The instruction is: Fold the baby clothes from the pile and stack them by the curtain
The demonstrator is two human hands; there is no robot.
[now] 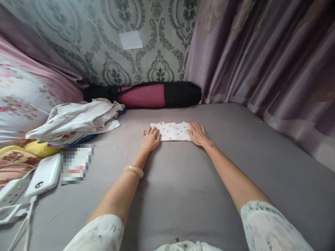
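Observation:
A small white garment with a scattered print lies folded into a flat strip on the grey sheet. My left hand rests palm down on its left end, fingers spread. On the right end lies my right hand, also flat with the fingers stretched out. The cloth between both hands is in full view; its two ends are partly hidden under my fingers. A pale bangle is on my left forearm.
A heap of white clothes lies at the left, near a white power bank and a power strip with cables. Along the wall stretches a black and maroon bag. Purple curtains hang at the right.

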